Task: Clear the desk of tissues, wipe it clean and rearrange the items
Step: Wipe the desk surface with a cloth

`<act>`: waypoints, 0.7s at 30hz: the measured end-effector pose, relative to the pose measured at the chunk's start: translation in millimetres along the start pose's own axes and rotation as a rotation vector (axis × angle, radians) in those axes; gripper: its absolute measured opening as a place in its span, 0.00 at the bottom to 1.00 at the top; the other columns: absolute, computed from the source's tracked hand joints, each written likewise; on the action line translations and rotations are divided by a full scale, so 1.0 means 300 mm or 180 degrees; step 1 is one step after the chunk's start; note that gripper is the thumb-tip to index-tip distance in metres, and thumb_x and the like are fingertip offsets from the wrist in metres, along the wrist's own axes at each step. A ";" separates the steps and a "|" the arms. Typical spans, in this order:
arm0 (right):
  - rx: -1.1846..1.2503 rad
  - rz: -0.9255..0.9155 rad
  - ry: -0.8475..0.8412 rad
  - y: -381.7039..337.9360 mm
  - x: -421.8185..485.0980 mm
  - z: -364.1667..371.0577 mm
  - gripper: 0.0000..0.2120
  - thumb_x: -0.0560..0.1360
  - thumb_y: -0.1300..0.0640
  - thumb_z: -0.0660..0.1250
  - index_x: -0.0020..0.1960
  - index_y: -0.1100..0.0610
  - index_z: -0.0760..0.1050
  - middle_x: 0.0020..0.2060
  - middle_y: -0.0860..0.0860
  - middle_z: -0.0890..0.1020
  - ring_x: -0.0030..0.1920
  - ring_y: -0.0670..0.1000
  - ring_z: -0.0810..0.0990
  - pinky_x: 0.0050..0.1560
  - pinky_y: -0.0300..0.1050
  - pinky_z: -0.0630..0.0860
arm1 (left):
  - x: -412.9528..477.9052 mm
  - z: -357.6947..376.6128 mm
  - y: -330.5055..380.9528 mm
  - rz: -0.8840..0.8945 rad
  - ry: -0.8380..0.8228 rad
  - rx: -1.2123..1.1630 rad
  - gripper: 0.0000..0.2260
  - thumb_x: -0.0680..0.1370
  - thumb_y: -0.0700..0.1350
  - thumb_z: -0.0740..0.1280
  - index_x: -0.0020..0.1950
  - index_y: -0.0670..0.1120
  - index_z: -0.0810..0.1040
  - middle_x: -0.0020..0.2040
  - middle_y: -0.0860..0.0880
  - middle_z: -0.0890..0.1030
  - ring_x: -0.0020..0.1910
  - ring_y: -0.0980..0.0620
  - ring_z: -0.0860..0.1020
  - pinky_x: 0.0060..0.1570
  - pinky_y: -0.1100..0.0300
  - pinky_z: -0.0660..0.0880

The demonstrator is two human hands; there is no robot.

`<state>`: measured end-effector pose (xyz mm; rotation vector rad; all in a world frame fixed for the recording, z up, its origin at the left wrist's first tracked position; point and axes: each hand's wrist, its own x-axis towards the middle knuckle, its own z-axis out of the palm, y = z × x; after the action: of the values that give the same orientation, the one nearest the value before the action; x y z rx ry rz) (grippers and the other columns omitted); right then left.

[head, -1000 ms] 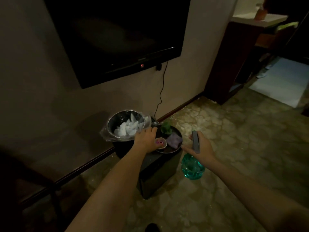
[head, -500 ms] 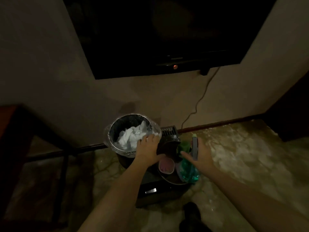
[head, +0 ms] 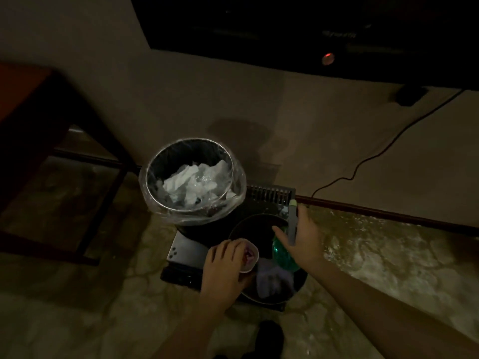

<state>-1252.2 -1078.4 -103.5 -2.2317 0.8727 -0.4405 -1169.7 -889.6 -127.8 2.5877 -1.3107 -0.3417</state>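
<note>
A round bin (head: pixel 155 200) lined with clear plastic holds crumpled white tissues (head: pixel 193 182) and stands on a low dark box (head: pixel 185 251). In front of it lies a dark round tray (head: pixel 259 224) with a purple cloth (head: pixel 273 279) in it. My left hand (head: pixel 224 265) grips a small white cup (head: pixel 250 256) with something pink inside, at the tray's left edge. My right hand (head: pixel 302 239) holds a green spray bottle (head: pixel 283 256) by its grey head, over the tray's right side.
A dark wooden table (head: pixel 39 120) stands at the left. A wall-mounted TV (head: pixel 311 35) with a red light hangs above, and a black cable (head: pixel 375 156) runs down the wall to the skirting. My foot (head: pixel 269 338) shows at the bottom on the stone floor.
The view has tilted down and moved closer. My left hand has come back from the bin's rim to the small cup. My right hand has brought the spray bottle over the tray.
</note>
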 end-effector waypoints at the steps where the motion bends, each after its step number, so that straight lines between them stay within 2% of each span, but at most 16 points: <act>1: -0.0011 -0.0026 0.0026 0.021 0.019 0.021 0.24 0.70 0.55 0.75 0.58 0.66 0.69 0.38 0.49 0.72 0.34 0.47 0.72 0.31 0.37 0.65 | -0.002 0.036 -0.016 -0.0029 0.0085 -0.0032 0.32 0.61 0.62 0.76 0.61 0.49 0.76 0.54 0.50 0.80 0.51 0.48 0.81 0.48 0.54 0.78; 3: -0.0055 -0.0102 0.0003 0.070 0.055 0.069 0.26 0.70 0.53 0.75 0.58 0.66 0.69 0.40 0.53 0.74 0.38 0.53 0.75 0.34 0.44 0.69 | 0.015 0.083 -0.048 -0.0143 0.0284 0.0025 0.30 0.63 0.64 0.71 0.60 0.49 0.75 0.53 0.50 0.81 0.50 0.48 0.81 0.45 0.53 0.78; 6: 0.0094 -0.0056 -0.0137 0.134 0.098 0.139 0.29 0.70 0.50 0.74 0.61 0.66 0.68 0.44 0.59 0.77 0.42 0.58 0.78 0.39 0.53 0.77 | 0.068 0.143 -0.102 -0.0366 0.0298 0.0271 0.34 0.60 0.63 0.77 0.59 0.47 0.78 0.54 0.48 0.81 0.50 0.46 0.81 0.44 0.51 0.78; 8: 0.0204 -0.0033 -0.0191 0.164 0.123 0.185 0.29 0.70 0.50 0.74 0.62 0.64 0.66 0.46 0.60 0.78 0.44 0.59 0.79 0.43 0.56 0.78 | 0.103 0.184 -0.122 -0.0481 0.0255 0.0335 0.35 0.59 0.64 0.78 0.60 0.47 0.78 0.55 0.48 0.81 0.52 0.44 0.80 0.46 0.50 0.78; 10: 0.0322 -0.0053 -0.0162 0.185 0.145 0.228 0.26 0.70 0.53 0.75 0.59 0.62 0.67 0.44 0.58 0.77 0.42 0.57 0.79 0.40 0.54 0.78 | 0.126 0.222 -0.143 -0.0522 0.0185 0.0366 0.36 0.61 0.65 0.75 0.63 0.47 0.77 0.58 0.48 0.80 0.53 0.44 0.79 0.48 0.48 0.77; 13: 0.0328 -0.0170 -0.0171 0.193 0.170 0.280 0.26 0.70 0.55 0.75 0.60 0.64 0.68 0.45 0.54 0.75 0.42 0.51 0.76 0.36 0.41 0.69 | 0.147 0.280 -0.196 -0.0483 0.0307 0.0436 0.36 0.63 0.66 0.73 0.64 0.48 0.75 0.59 0.47 0.79 0.53 0.43 0.79 0.49 0.47 0.77; 15: 0.0258 -0.0293 -0.0135 0.207 0.195 0.310 0.28 0.68 0.55 0.77 0.60 0.66 0.69 0.45 0.57 0.76 0.42 0.52 0.75 0.37 0.40 0.68 | 0.159 0.306 -0.227 -0.0470 0.0372 0.0501 0.35 0.64 0.68 0.69 0.63 0.47 0.75 0.58 0.47 0.79 0.51 0.42 0.79 0.46 0.46 0.77; 18: 0.0261 -0.0379 -0.0100 0.224 0.222 0.349 0.29 0.67 0.55 0.77 0.61 0.66 0.69 0.48 0.60 0.77 0.46 0.57 0.77 0.41 0.43 0.71 | 0.182 0.331 -0.252 -0.0491 0.0496 0.0529 0.35 0.65 0.69 0.60 0.63 0.46 0.77 0.58 0.46 0.80 0.50 0.43 0.80 0.45 0.48 0.77; 21: 0.0360 -0.0374 -0.0088 0.232 0.235 0.379 0.32 0.68 0.54 0.77 0.65 0.65 0.65 0.51 0.61 0.77 0.48 0.57 0.77 0.44 0.45 0.72 | 0.207 0.345 -0.254 -0.0508 0.0630 0.0450 0.36 0.66 0.69 0.58 0.63 0.46 0.77 0.57 0.47 0.80 0.50 0.43 0.80 0.45 0.49 0.77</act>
<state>-1174.0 -1110.0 -228.7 -2.1864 0.6874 -0.4999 -1107.6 -905.3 -255.2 2.7668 -1.1016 -0.0164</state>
